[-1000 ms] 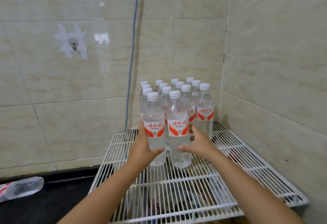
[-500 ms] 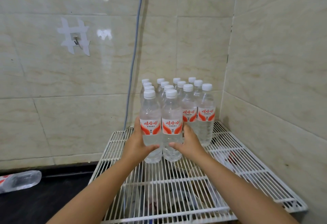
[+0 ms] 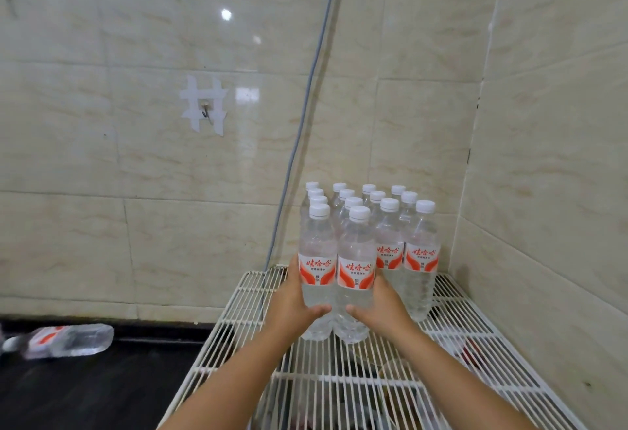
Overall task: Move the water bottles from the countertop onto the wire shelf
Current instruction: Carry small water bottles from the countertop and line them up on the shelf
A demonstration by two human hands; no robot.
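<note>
Several clear water bottles with white caps and red-and-white labels stand packed in the back corner of the white wire shelf (image 3: pixel 244 307). Two front bottles stand side by side on the wire. My left hand (image 3: pixel 292 303) wraps round the front left bottle (image 3: pixel 317 266). My right hand (image 3: pixel 382 307) wraps round the front right bottle (image 3: pixel 356 269). Both thumbs curl across the lower fronts and nearly meet. One more bottle (image 3: pixel 64 341) lies on its side on the dark countertop (image 3: pixel 85 392) at far left.
Beige tiled walls close the corner behind and to the right of the shelf. A grey cable (image 3: pixel 306 116) runs down the back wall to the shelf's rear left. A taped hook (image 3: pixel 205 108) sticks to the wall. Dark items show under the wire.
Both hands have pushed the two front bottles back against the standing group. The camera has tilted up and to the left, showing more wall.
</note>
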